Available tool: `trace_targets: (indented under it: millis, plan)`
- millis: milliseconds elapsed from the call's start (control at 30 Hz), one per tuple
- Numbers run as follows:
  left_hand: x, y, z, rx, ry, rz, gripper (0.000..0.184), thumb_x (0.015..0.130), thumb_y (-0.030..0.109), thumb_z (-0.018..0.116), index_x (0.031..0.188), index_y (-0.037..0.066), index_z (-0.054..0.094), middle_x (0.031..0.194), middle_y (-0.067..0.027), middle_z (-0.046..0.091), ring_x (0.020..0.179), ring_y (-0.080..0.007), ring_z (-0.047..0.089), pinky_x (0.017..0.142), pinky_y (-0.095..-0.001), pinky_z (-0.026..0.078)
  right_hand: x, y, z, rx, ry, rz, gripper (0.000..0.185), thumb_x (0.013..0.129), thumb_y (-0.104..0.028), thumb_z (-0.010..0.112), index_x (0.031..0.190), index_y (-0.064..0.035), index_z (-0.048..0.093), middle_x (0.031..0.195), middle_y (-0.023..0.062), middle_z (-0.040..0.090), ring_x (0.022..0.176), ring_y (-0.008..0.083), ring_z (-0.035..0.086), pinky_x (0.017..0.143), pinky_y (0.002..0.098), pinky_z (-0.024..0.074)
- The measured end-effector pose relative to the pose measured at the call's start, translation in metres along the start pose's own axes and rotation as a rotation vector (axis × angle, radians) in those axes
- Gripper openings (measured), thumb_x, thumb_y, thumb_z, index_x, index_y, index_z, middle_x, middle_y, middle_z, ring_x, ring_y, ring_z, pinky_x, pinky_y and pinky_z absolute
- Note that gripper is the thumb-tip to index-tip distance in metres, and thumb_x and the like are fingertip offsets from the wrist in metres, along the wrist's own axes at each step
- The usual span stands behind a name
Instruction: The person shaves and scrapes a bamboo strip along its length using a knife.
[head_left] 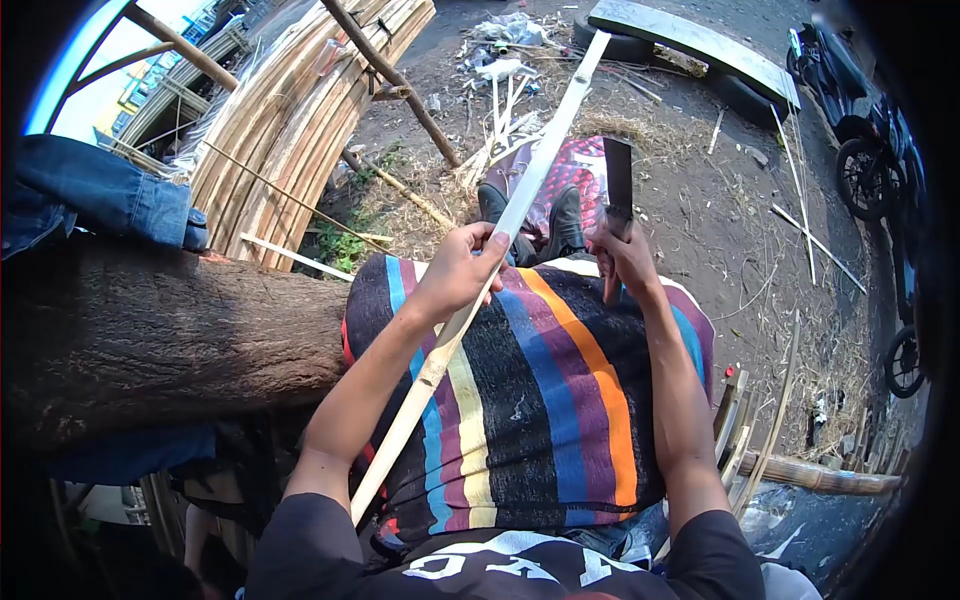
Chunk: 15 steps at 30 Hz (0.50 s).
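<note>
A long pale bamboo strip (432,372) runs diagonally from beside my waist, across my lap, to the ground ahead. My left hand (465,272) is closed around its middle, thumb on top. To the right, my right hand (626,255) grips the handle of a knife (619,178), whose broad dark blade points up and away, apart from the strip. A striped cloth (530,400) in black, blue, purple, orange and cream covers my lap. My dark shoes (565,222) show beyond it.
A thick tree trunk (170,335) lies at the left, with denim cloth (110,190) over it. Behind stand stacked wooden strips (290,120) and poles. A plank (695,45) rests on tires ahead. Motorcycles (868,165) stand at the right, above a bamboo pole (830,478).
</note>
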<state>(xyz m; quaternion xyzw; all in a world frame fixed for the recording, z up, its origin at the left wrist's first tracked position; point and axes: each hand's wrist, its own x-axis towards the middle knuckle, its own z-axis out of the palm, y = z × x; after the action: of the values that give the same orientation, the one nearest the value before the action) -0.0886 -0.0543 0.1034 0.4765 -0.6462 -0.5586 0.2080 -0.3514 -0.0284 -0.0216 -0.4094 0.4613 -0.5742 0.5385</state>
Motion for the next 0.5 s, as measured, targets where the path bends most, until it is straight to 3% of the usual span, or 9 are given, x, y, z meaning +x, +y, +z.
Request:
trace_targets:
  millis: [100,167,200,233,300,333,433,467,500]
  plan:
    - [-0.017,-0.027,-0.003,-0.171,-0.059,-0.048,0.041,0.105,0.037,0.056,0.118,-0.001,0.061,0.08,-0.0016,0.058,0.061,-0.0058,0.06,0.045,-0.0219,0.052,-0.006,-0.004,0.022,-0.279,-0.02,0.008,0.038,0.091,-0.024,0.068,0.065,-0.0018,0.054,0.053,0.0026,0.047,0.044,0.0115,0.044,0.045,0.0322,0.036]
    - [-0.027,-0.04,-0.004,-0.202,-0.025,-0.087,0.037,0.104,0.035,0.057,0.115,0.0,0.062,0.079,-0.0021,0.058,0.058,-0.0068,0.061,0.044,-0.0226,0.052,-0.008,-0.005,0.036,-0.714,-0.044,-0.222,0.036,0.091,-0.023,0.066,0.067,0.0013,0.053,0.053,0.0074,0.042,0.049,0.0135,0.044,0.049,0.0366,0.0376]
    - [-0.031,-0.048,-0.006,-0.237,-0.033,-0.099,0.035,0.104,0.034,0.057,0.113,0.001,0.062,0.076,-0.0021,0.058,0.055,-0.0076,0.06,0.044,-0.0227,0.052,-0.013,-0.01,0.045,-0.766,-0.061,-0.179,0.031,0.089,-0.023,0.066,0.073,0.0026,0.056,0.056,0.0155,0.048,0.052,0.0245,0.055,0.055,0.0428,0.0421]
    - [-0.034,-0.056,-0.008,-0.272,-0.042,-0.109,0.033,0.104,0.033,0.057,0.112,0.002,0.062,0.073,-0.0021,0.058,0.052,-0.0083,0.059,0.043,-0.0228,0.051,-0.014,-0.006,0.051,-0.773,-0.07,-0.171,0.031,0.089,-0.023,0.066,0.073,0.0026,0.056,0.056,0.0155,0.048,0.052,0.0245,0.055,0.055,0.0428,0.0421]
    - [-0.036,-0.075,-0.01,-0.324,-0.03,-0.095,0.029,0.103,0.031,0.058,0.111,0.003,0.062,0.068,-0.0017,0.057,0.047,-0.0099,0.057,0.041,-0.0237,0.05,-0.016,0.001,0.062,-0.92,-0.098,-0.195,0.025,0.086,-0.021,0.065,0.075,0.0002,0.06,0.064,0.0202,0.06,0.06,0.0366,0.063,0.059,0.0475,0.0456]
    - [-0.038,-0.084,-0.011,-0.388,-0.013,-0.083,0.028,0.103,0.03,0.058,0.109,0.004,0.061,0.067,-0.0015,0.057,0.046,-0.0103,0.058,0.042,-0.0241,0.05,-0.017,0.002,0.066,-1.036,-0.126,-0.199,0.016,0.084,-0.022,0.066,0.085,-0.0057,0.069,0.074,0.0218,0.066,0.072,0.0415,0.066,0.064,0.0506,0.0497]
    - [-0.041,-0.111,-0.014,-0.512,-0.026,-0.061,0.025,0.104,0.03,0.057,0.106,0.005,0.059,0.069,-0.0018,0.058,0.048,-0.011,0.059,0.042,-0.0248,0.051,-0.021,0.008,0.082,-1.122,-0.164,-0.286,0.017,0.083,-0.023,0.068,0.095,-0.0116,0.074,0.074,0.0197,0.068,0.071,0.0395,0.068,0.066,0.05,0.0527]
    - [-0.043,-0.114,-0.011,-0.548,0.01,-0.053,0.024,0.104,0.03,0.056,0.106,0.005,0.058,0.069,-0.0024,0.058,0.049,-0.011,0.059,0.042,-0.0246,0.05,-0.02,0.013,0.084,-1.159,-0.204,-0.296,0.029,0.082,-0.026,0.071,0.109,-0.0153,0.075,0.077,0.0181,0.07,0.073,0.0393,0.069,0.067,0.0492,0.0542]
    - [-0.044,-0.117,-0.008,-0.584,0.046,-0.047,0.024,0.105,0.03,0.055,0.106,0.005,0.056,0.07,-0.0031,0.058,0.05,-0.0111,0.059,0.042,-0.0244,0.05,-0.02,0.017,0.087,-1.165,-0.213,-0.285,0.029,0.082,-0.026,0.071,0.109,-0.0153,0.075,0.077,0.0181,0.07,0.073,0.0393,0.069,0.067,0.0492,0.0542]
